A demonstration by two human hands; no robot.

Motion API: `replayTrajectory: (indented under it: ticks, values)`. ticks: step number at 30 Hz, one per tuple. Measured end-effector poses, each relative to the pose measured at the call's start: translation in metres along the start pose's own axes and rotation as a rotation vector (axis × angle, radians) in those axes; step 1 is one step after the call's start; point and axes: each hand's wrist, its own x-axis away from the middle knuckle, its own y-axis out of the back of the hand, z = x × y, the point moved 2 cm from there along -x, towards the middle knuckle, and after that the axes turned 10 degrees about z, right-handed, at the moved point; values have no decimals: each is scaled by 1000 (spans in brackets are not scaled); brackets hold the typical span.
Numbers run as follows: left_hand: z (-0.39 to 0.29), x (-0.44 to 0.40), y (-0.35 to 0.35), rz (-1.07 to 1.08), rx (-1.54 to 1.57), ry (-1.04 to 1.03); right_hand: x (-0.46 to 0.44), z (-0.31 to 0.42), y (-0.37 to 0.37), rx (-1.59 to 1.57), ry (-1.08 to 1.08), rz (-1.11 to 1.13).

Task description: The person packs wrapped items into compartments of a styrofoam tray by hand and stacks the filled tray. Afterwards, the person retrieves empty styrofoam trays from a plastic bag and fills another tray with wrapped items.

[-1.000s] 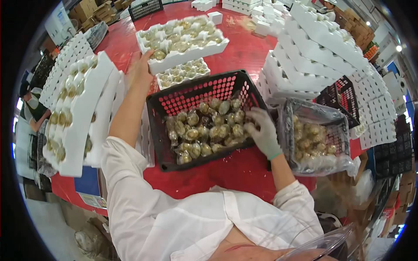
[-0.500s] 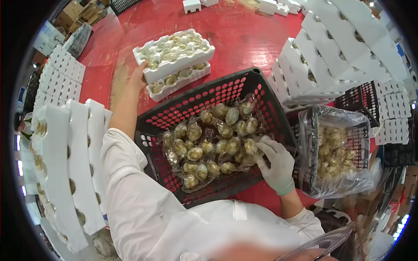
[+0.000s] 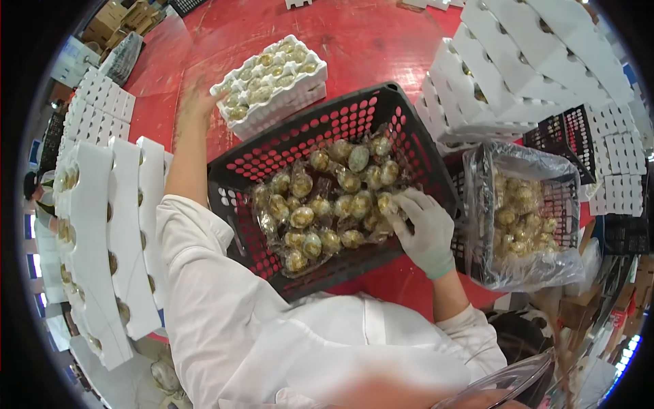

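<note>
My left hand (image 3: 197,102), bare and smeared by motion, is beside the left end of a white foam tray (image 3: 272,112). Film-wrapped, speckled eggs (image 3: 266,75) fill the pockets of this tray, which sits on another tray. A black plastic basket (image 3: 238,167) in front of me holds many wrapped eggs (image 3: 317,208) on clear film. My right hand (image 3: 426,232), in a pale glove, is at the basket's right side. Its fingers are closed around an egg (image 3: 386,203) at the edge of the pile; the fingers partly cover this egg.
A liner-covered crate (image 3: 480,225) with more eggs stands right of the basket. Tall stacks of foam trays rise at the right (image 3: 511,75) and close on the left (image 3: 92,225). The red table (image 3: 238,27) extends behind, with white foam pieces at its far edge.
The upper foam tray has come down onto the lower one. My left hand has come off its end and moved left. My right hand stays at the same egg. The whole view has shifted slightly.
</note>
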Motion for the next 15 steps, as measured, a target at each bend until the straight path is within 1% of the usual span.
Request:
replayTrajectory:
  ticks: [1,2,4,5,6,8,9,11,15]
  values:
    - [38,-50,10,15,-86,-151,1,-3,-3,-3,20,-2]
    - [17,-41,7,38,94,-119,3,-4,-4,-8,39,1]
    - [-44,-5,-7,139,589,-35,7,-3,-3,-29,40,41]
    - [-94,35,-12,82,485,35,10,-3,-3,-19,73,46]
    - [-115,56,-18,70,490,26,10,-3,-2,-6,114,41]
    - [-148,91,-25,153,642,-203,13,-4,0,26,121,74]
    - [-159,112,-25,147,646,-205,15,-5,-1,19,142,83]
    - [-181,156,-24,258,734,-262,19,-8,-3,3,179,88]
    - [-190,236,-12,251,705,-323,42,6,-1,-32,246,-6]
